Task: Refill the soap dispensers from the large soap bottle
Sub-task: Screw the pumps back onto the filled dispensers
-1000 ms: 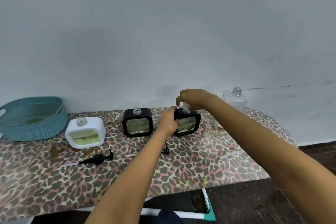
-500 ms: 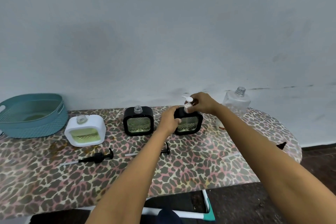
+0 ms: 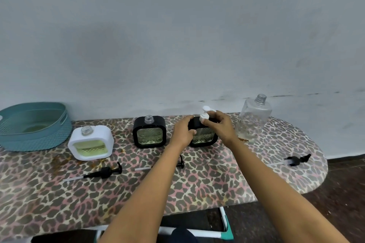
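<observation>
Pumps [image 3: 104,172] lie loose on the near table [image 3: 197,187], and beyond them the left hand [image 3: 183,130] closes its grip round the black dispenser [image 3: 204,138] while the right hand [image 3: 220,124] pinches its white pump [image 3: 204,116], likely screwing it on, needing twists until snug, with the large soap bottle [image 3: 253,118] uncapped alongside.

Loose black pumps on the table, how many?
3: left pump before the white dispenser, middle pump partly hidden behind the left forearm, right pump near the table's right end.

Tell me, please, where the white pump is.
The white pump sits right of centre in the head view, atop the right black dispenser, pinched by the right hand; the clear bottle stands to its right.
</observation>
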